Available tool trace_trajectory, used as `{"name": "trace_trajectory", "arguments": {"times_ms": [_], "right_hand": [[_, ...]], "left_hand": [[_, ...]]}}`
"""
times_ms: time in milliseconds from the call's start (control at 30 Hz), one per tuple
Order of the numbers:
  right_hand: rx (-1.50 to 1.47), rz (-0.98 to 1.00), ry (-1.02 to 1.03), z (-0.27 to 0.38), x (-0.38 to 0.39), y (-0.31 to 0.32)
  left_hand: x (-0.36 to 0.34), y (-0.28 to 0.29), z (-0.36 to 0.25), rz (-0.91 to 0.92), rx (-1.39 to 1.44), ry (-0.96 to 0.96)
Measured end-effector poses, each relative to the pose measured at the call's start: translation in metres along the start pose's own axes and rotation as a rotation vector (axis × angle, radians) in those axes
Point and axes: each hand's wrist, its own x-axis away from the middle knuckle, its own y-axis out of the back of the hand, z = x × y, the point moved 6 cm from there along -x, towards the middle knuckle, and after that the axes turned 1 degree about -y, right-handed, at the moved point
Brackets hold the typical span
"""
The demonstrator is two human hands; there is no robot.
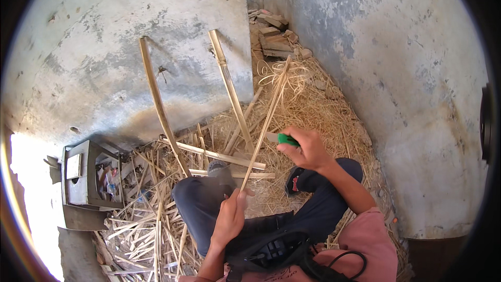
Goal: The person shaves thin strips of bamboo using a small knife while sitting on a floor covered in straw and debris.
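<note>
My left hand [230,214], low in the middle, is closed around the lower end of a long, thin bamboo strip [268,125] that slants up and away, with pale curled shavings [295,75] at its far end. My right hand [308,149] grips a knife with a green handle [287,139]; its flat blade [272,136] points left, at or close beside the strip. I cannot tell whether the blade touches it. My bent legs in dark trousers [198,214] are below both hands.
Two split bamboo poles [156,94] [229,83] lean on the stained wall [94,47]. Cut pieces [224,156] and straw [334,120] cover the floor. A grey wooden box [78,188] stands at left beside a bright opening. Rubble [274,36] lies in the back corner; another wall rises at right.
</note>
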Motion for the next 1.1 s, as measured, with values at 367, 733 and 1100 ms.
{"name": "trace_trajectory", "arguments": {"times_ms": [367, 733, 1100], "right_hand": [[-0.759, 0.051, -0.510, -0.030, -0.008, -0.017], [-0.796, 0.037, -0.627, -0.035, -0.002, -0.013], [-0.500, -0.040, -0.406, -0.034, -0.005, -0.007]], "left_hand": [[-0.011, -0.014, -0.008, 0.022, -0.129, -0.026], [-0.013, -0.016, -0.005, -0.055, -0.338, -0.125], [-0.013, -0.016, -0.004, -0.011, -0.400, -0.100]]}}
